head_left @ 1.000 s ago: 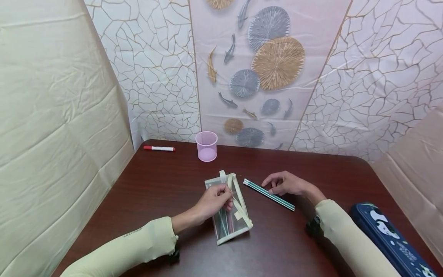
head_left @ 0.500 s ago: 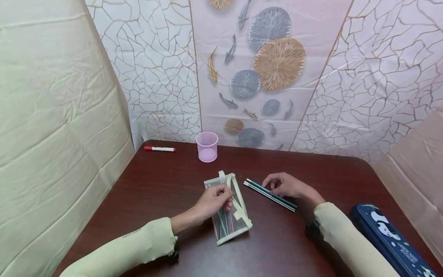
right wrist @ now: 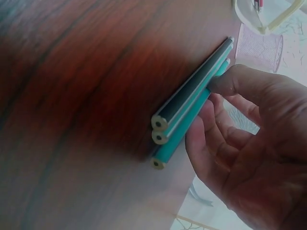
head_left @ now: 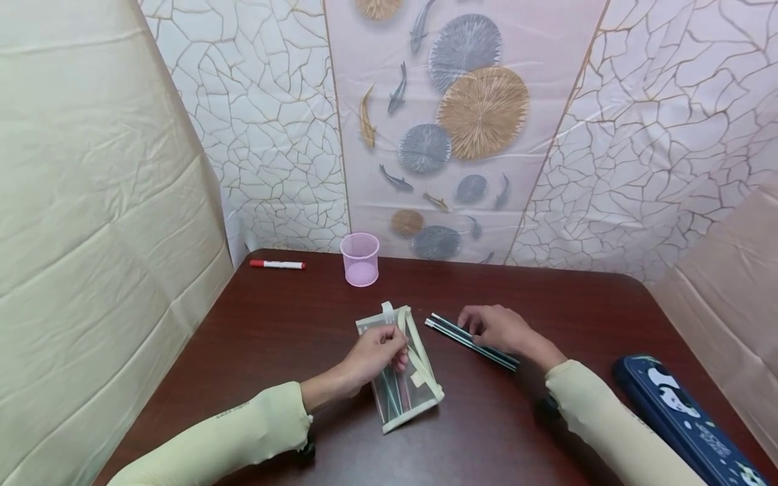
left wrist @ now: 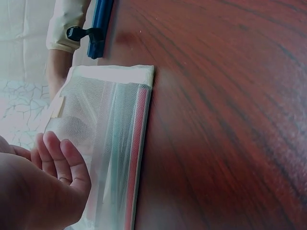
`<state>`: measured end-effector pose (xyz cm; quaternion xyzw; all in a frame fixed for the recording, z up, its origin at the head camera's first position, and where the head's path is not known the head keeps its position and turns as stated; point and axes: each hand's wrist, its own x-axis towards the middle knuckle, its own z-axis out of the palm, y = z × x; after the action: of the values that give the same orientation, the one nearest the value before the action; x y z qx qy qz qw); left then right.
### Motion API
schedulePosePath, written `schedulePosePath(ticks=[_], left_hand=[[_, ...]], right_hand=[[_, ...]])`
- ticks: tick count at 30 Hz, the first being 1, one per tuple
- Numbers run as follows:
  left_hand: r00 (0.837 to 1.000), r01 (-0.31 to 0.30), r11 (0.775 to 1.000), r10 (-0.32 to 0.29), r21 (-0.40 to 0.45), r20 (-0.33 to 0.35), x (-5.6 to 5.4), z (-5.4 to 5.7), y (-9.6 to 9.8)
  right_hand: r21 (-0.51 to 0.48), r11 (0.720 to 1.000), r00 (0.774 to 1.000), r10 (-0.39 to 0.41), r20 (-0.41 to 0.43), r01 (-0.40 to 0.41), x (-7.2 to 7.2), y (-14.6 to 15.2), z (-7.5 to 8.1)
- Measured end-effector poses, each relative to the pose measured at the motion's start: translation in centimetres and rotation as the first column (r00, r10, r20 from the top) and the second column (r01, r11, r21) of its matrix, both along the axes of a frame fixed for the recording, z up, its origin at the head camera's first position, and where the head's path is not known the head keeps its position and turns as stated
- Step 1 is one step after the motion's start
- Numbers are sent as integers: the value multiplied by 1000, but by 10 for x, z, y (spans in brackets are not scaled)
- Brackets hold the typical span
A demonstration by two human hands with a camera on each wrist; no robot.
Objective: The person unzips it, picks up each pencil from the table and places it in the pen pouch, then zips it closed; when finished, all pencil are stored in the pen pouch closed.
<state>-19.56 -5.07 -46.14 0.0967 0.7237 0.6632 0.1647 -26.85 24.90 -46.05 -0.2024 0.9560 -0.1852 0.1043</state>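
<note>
The right hand (head_left: 495, 327) is pinching a green pencil (right wrist: 180, 130) beside two more pencils (right wrist: 196, 82) on the surface (head_left: 486, 432); the left hand (head_left: 377, 349) is pinching the mesh pouch (head_left: 412, 416). Probably light, stiff, slippery, the green pencil should be favouring a mid-shaft hold.

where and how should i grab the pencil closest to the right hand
The pencil looks best pinched across mid-shaft, coming from above on the side away from the other two pencils. It is long, thin and straight, so the middle should balance well, and with those two alongside its other flank, the outer side seems easier to reach.
</note>
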Motion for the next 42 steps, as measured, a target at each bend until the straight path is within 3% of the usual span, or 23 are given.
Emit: schedulePosePath(ticks=[7,14,17,22,24,26,30,34,37,42], left_hand=[[1000,12,1000,-12,4,16,3,2,0],[1000,12,1000,-12,-6,-11,0,5,-1],[1000,12,1000,-12,-9,-16,1,6,-1],[1000,13,1000,-14,-19,-13,0,6,-1],[1000,15,999,-15,-28,-11,0,5,0],[1000,16,999,-17,-35,-14,-1,4,1],[999,15,999,-17,-42,-27,-2,4,2],[999,15,999,-16,-46,-34,-3,4,2],[999,16,999,-18,-52,-37,-3,4,3],[999,12,998,-15,-62,-38,-2,5,4]], right_hand=[[33,999,999,-20,32,19,0,-5,0],[69,998,1000,-9,-25,10,-2,-5,13],[15,1000,998,-18,-65,19,-2,-7,21],[-172,985,990,-55,-129,32,7,-21,36],[-289,956,990,-80,-118,43,12,-29,42],[-417,907,991,-104,-81,61,17,-38,48],[-652,749,992,-117,42,115,24,-57,52],[-766,614,981,-82,176,189,29,-74,46],[-788,567,966,-53,253,238,33,-83,39],[-784,536,935,-29,354,314,43,-91,26]])
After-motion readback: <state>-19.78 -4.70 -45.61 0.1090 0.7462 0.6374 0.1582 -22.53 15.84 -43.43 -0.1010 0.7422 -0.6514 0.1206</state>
